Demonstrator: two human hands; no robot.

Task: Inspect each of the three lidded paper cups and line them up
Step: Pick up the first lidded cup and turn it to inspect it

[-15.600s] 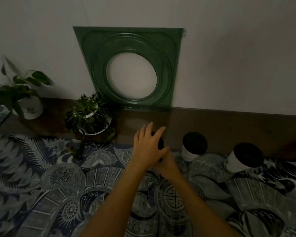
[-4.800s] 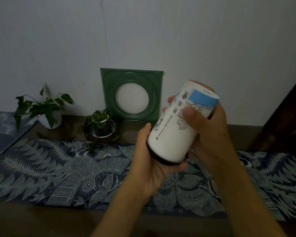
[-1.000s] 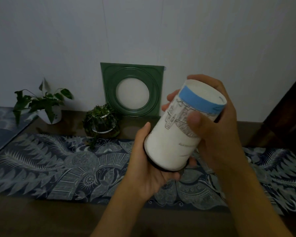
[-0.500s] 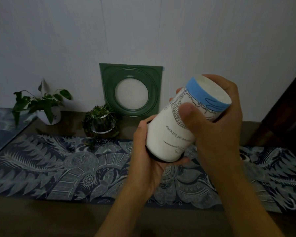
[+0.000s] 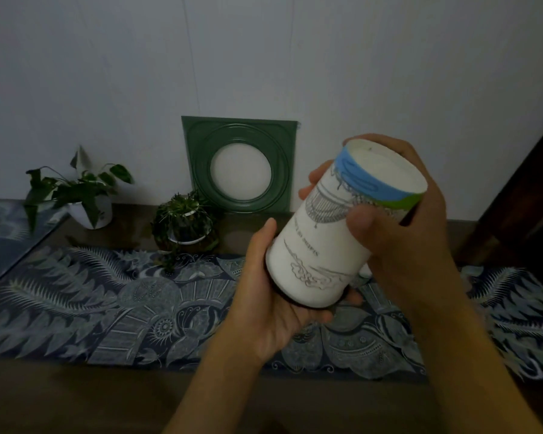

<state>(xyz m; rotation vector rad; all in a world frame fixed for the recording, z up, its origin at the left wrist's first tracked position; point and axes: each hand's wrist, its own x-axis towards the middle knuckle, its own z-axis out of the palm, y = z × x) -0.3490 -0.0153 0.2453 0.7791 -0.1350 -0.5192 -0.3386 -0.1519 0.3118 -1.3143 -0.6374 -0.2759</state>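
A white paper cup [image 5: 333, 233] with a blue and green band and line drawings is held upside down in mid-air, its base tilted up to the right. My left hand [image 5: 270, 296] cups the lower, lidded end from beneath; the lid is hidden by the palm. My right hand [image 5: 402, 220] wraps the upper end near the base, thumb across the drawing. The other two cups are hidden behind my hands and arms; only a small white sliver [image 5: 365, 271] shows beside my right wrist.
A blue patterned runner [image 5: 107, 308] covers the dark wooden table. Two potted plants [image 5: 182, 220] [image 5: 85, 198] stand at the back left. A green square plaque with a round hole [image 5: 240, 166] leans on the white wall. Dark wood furniture [image 5: 530, 198] rises at right.
Both hands have turned the cup about its axis, bringing different drawings and a green patch into view. The base has tipped further toward me and to the right.
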